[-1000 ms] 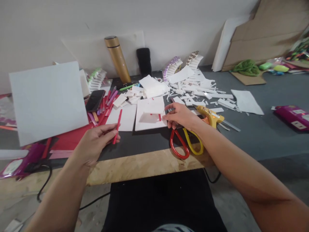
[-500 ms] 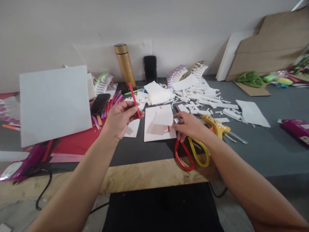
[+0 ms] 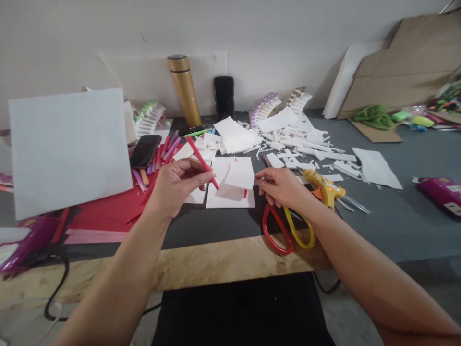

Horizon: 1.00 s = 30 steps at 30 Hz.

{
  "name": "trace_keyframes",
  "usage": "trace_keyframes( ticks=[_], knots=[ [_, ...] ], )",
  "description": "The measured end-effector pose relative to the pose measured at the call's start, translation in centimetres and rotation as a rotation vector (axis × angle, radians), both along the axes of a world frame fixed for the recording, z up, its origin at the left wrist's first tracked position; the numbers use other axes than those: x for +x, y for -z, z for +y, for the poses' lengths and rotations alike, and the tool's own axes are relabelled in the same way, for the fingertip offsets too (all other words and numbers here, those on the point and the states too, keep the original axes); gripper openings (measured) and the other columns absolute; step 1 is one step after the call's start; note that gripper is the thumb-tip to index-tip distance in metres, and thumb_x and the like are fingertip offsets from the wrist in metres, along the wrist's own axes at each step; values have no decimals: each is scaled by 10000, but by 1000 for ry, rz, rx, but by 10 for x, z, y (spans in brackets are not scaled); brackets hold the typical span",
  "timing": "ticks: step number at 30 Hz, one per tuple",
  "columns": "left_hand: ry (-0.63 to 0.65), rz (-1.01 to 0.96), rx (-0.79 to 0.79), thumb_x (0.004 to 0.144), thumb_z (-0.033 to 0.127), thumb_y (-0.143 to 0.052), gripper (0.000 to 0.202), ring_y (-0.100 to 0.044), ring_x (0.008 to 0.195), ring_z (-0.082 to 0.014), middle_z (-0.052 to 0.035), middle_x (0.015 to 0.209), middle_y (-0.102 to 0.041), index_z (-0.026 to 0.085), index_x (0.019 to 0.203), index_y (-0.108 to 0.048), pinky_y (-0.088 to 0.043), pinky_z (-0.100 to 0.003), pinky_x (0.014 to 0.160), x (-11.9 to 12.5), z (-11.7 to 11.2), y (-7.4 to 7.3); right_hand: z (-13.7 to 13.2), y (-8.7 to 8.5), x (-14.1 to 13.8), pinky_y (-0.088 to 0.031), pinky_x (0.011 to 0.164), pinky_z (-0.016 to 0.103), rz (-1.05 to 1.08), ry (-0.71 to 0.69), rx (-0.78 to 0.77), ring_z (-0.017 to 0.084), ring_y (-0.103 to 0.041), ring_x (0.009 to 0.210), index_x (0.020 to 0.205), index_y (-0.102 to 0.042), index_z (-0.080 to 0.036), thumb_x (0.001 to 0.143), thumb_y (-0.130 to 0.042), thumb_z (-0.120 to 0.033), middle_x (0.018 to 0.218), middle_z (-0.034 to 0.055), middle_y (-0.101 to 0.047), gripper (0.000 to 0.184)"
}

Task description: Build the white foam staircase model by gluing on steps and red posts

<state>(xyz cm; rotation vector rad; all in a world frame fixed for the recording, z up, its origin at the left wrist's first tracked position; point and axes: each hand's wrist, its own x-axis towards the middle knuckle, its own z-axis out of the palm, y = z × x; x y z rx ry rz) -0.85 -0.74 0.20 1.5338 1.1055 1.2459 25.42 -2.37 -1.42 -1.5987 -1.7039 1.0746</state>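
Observation:
My left hand (image 3: 178, 185) pinches a slim red stick (image 3: 201, 161), like a rolled paper tube, slanting over the left edge of a white square board (image 3: 230, 202). On that board a small white panel (image 3: 240, 173) stands raised on red supports (image 3: 245, 193); how they are joined is hard to see. Just right of the panel is my right hand (image 3: 277, 185), its fingers loosely bent and apart, with nothing visible in them. Below it lie scissors with one red and one yellow handle (image 3: 277, 235). A yellow glue gun (image 3: 326, 187) rests beyond the right wrist.
White scraps (image 3: 295, 139) cover the back of the table. A gold bottle (image 3: 185, 91) and a black case (image 3: 224, 98) stand by the wall. To the left are a phone (image 3: 145, 150), red sheets (image 3: 108, 209), coloured sticks (image 3: 169, 149) and a tilted white board (image 3: 70, 154).
My right hand has come away from the small white panel. My left hand has lowered the red stick, which now leans more toward the white board. The view has shifted slightly.

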Motion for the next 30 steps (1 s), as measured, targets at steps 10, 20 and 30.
trace_keyframes(
  ticks=[10,20,30],
  knots=[
    [49,280,-40,718,373,-818,242,-608,600,-142,-54,705,-736,141,753,-761,-450,-251,569,13,-7,16,5,3,6,-380,417,226,23,112,146,72,-500,368,942,-648,-139,817,-539,-164,632,0,-657,168],
    [9,371,-22,728,361,-797,211,-600,623,-140,-39,729,-736,159,734,-739,-474,-255,607,14,-6,16,4,5,3,-396,430,242,-5,99,120,75,-490,367,939,-667,-149,813,-550,-180,628,1,-661,174],
    [52,336,-18,727,301,-783,162,-654,666,-153,-33,760,-737,165,765,-703,-503,-264,638,18,-7,25,7,11,5,-396,455,246,-39,85,149,82,-503,389,936,-686,-143,817,-552,-179,624,14,-667,183]
  ],
)
